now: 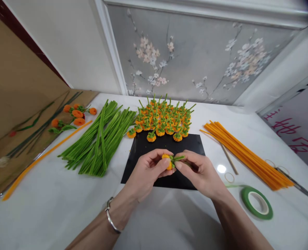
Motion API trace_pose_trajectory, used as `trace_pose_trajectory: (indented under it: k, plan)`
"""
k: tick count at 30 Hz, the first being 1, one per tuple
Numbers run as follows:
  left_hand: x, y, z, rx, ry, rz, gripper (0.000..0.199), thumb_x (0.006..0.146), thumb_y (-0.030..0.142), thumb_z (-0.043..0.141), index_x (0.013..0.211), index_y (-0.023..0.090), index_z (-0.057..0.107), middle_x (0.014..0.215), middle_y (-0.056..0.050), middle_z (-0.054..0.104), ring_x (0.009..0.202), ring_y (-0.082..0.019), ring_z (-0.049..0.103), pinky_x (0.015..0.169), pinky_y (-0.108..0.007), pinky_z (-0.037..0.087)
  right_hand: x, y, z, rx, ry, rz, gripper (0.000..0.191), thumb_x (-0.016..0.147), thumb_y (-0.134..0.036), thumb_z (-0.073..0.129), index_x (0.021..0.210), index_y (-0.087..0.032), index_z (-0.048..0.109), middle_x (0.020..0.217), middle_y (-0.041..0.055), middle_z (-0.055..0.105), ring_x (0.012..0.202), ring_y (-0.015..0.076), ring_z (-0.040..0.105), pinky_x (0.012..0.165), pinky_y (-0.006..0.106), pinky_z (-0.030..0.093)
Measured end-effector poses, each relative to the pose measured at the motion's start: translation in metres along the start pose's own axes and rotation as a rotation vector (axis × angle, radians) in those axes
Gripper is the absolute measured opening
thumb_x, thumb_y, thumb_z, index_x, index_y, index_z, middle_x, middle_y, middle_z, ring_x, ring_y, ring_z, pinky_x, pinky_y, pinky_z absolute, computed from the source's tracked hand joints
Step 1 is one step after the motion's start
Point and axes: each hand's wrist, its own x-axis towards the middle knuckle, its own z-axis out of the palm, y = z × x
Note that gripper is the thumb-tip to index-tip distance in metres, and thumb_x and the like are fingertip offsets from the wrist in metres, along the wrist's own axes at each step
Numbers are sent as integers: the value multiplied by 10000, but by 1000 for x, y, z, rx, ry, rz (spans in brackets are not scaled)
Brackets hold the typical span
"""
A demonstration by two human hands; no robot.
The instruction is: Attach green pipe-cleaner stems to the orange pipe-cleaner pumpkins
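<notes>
Above a black mat (143, 156), my left hand (151, 168) pinches a small orange pipe-cleaner flower (167, 161) between thumb and fingers. My right hand (197, 170) grips the flower's green pipe-cleaner stem (179, 158), which points right. Green loops sit at the base of the orange head. Just beyond the mat stand many similar orange flowers (160, 130), heads down with short green stems up. The fingertips of my right hand are partly hidden behind the stem and thumb.
Green pipe cleaners (99, 142) lie piled on the left, near one long orange strip (47, 156) and finished orange blooms (77, 114). To the right are orange pipe cleaners (248, 152), a thin stick (229, 159), scissors (297, 184), rubber bands (229, 177) and green tape (257, 202).
</notes>
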Motion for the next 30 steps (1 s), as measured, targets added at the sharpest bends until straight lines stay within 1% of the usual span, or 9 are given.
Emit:
trace_pose_trajectory:
  k: [3, 7, 12, 16, 18, 21, 25, 27, 30]
  plan:
    - [0, -2, -1, 39, -9, 54, 183, 782, 300, 726, 930, 199, 690, 800, 32, 647, 680, -48, 626, 703, -171, 558, 0, 1, 2, 64, -4, 53, 164, 879, -298, 574, 865, -166, 669, 764, 22, 593, 627, 115, 486, 547, 236, 376]
    - [0, -4, 0, 94, -16, 77, 190, 787, 279, 723, 954, 195, 689, 801, 24, 670, 681, -53, 639, 703, -168, 558, 1, 4, 8, 200, 91, 106, 173, 844, -322, 628, 789, -163, 664, 706, 17, 621, 625, 127, 549, 572, 240, 425]
    - [-1, -6, 3, 23, 4, 57, 225, 812, 325, 696, 996, 198, 673, 822, 5, 699, 726, -77, 669, 750, -201, 570, 2, 6, 11, 142, 181, 43, 144, 848, -272, 622, 752, -175, 668, 688, 1, 592, 634, 122, 556, 583, 234, 430]
    - [-2, -3, 2, -14, -24, -8, 280, 841, 402, 644, 1030, 196, 654, 877, -25, 710, 781, -122, 695, 727, -223, 581, 1, 5, 9, 84, 188, -13, 116, 856, -235, 606, 775, -181, 668, 689, -10, 575, 610, 101, 506, 551, 218, 393]
    - [-1, -2, 1, 23, -10, 16, 245, 844, 383, 643, 1007, 201, 662, 874, -14, 700, 765, -108, 685, 721, -217, 581, 2, 4, 9, 73, 186, -26, 115, 853, -222, 600, 770, -178, 666, 691, -11, 571, 592, 93, 472, 533, 216, 370]
    - [0, -2, 0, 245, 36, 228, 173, 827, 276, 672, 989, 216, 683, 921, -10, 698, 805, -98, 669, 766, -210, 571, 2, 4, 9, 92, 203, -5, 111, 837, -215, 599, 756, -173, 663, 701, -7, 577, 582, 91, 444, 519, 221, 349]
    - [1, -7, -1, 692, 58, 732, 184, 800, 129, 678, 963, 210, 702, 1013, -47, 698, 930, -142, 661, 824, -248, 570, 1, 3, 13, 173, 231, 70, 107, 824, -243, 609, 759, -176, 662, 707, -2, 579, 614, 107, 468, 537, 230, 364]
    - [1, -11, -3, 847, 64, 943, 253, 808, 78, 653, 1015, 218, 690, 1025, -52, 699, 941, -147, 664, 847, -271, 576, 0, 3, 16, 224, 236, 107, 127, 831, -273, 606, 766, -176, 654, 708, 2, 588, 637, 118, 492, 562, 236, 388]
    - [1, -16, -5, 933, 50, 1081, 379, 814, 33, 622, 1130, 239, 648, 1057, -43, 701, 998, -157, 657, 920, -312, 562, -1, 3, 17, 248, 232, 129, 146, 850, -296, 587, 796, -175, 647, 711, 4, 593, 644, 123, 508, 584, 243, 409]
